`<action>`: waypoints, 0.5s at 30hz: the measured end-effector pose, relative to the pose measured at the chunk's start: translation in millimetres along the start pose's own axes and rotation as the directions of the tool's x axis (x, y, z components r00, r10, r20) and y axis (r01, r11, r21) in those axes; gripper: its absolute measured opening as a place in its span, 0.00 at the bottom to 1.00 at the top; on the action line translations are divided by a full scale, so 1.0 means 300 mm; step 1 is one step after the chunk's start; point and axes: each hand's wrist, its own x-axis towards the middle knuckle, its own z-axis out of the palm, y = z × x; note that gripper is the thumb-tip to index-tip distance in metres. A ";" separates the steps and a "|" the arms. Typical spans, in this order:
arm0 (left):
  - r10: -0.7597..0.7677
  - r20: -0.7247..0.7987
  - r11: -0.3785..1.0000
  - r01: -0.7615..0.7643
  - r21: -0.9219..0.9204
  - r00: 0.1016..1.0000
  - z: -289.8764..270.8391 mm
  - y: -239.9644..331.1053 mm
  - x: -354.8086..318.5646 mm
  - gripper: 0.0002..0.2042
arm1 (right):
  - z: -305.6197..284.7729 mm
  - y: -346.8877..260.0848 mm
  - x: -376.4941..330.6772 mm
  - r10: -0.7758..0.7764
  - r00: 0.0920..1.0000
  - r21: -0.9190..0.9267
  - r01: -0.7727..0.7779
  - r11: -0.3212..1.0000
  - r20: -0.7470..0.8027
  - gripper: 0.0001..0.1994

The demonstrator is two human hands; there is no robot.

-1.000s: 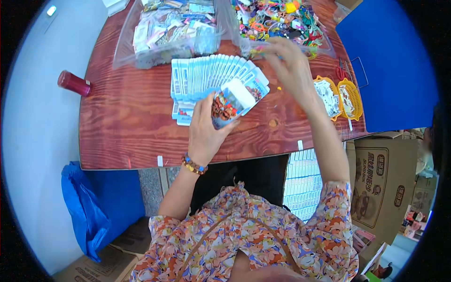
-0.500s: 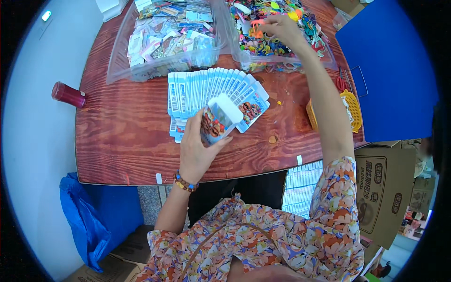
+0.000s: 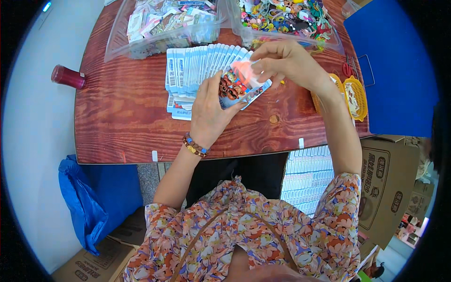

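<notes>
My left hand [image 3: 210,110] grips a blue-and-white cardboard box [image 3: 230,91] over the red-brown wooden table [image 3: 122,108]; likely light, crushable, best held by its sides. My right hand [image 3: 297,66] apparently pinches a blurred orange trinket [image 3: 243,71].

I see bare wood [image 3: 127,113] at centre left, room for a hand between the red bottle [image 3: 69,76] and the fanned cards [image 3: 188,70], and more along the near edge, right of the left hand [image 3: 209,105]. Two clear bins [image 3: 118,47] block the top; the right hand [image 3: 291,66] and its forearm bar the way towards the yellow baskets [image 3: 361,110]
</notes>
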 end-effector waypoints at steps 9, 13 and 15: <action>-0.029 -0.001 0.999 0.029 0.031 1.000 -0.017 -0.011 -0.007 0.40 | -0.145 0.077 0.146 -0.211 0.905 -0.407 0.047 0.912 -0.369 0.11; -0.015 0.046 1.000 0.017 -0.025 0.999 -0.007 0.001 -0.025 0.40 | -0.289 0.189 0.377 -0.423 0.863 -0.800 0.037 0.599 -0.276 0.12; 0.008 0.047 0.999 -0.006 -0.045 0.999 -0.017 -0.019 -0.043 0.40 | -0.259 0.192 0.484 -0.213 0.952 -0.857 -0.086 0.507 -0.221 0.11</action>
